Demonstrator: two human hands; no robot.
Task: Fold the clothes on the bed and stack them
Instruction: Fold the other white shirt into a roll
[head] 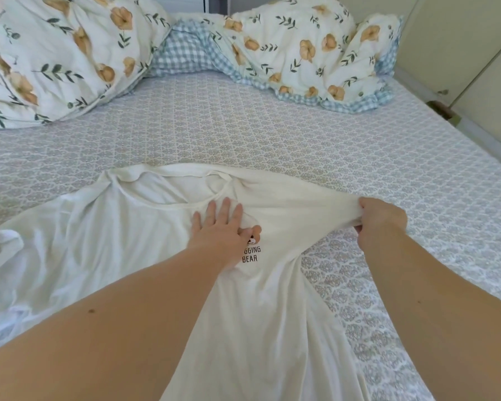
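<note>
A white T-shirt (122,244) lies spread front-up on the bed (272,131), its neckline toward the far side. Small black lettering ending in "BEAR" sits on its chest. My left hand (223,224) presses flat on the chest just below the neckline, fingers straight. My right hand (381,224) grips the bunched right sleeve and pulls it out to the right, a little above the sheet. The shirt's left sleeve lies crumpled at the left edge of the view.
A floral duvet (301,50) with a blue checked underside is heaped along the far side of the bed, next to a floral pillow (55,56) at the far left. The patterned sheet lies bare between them and the shirt. Pale cupboard doors (463,50) stand to the right.
</note>
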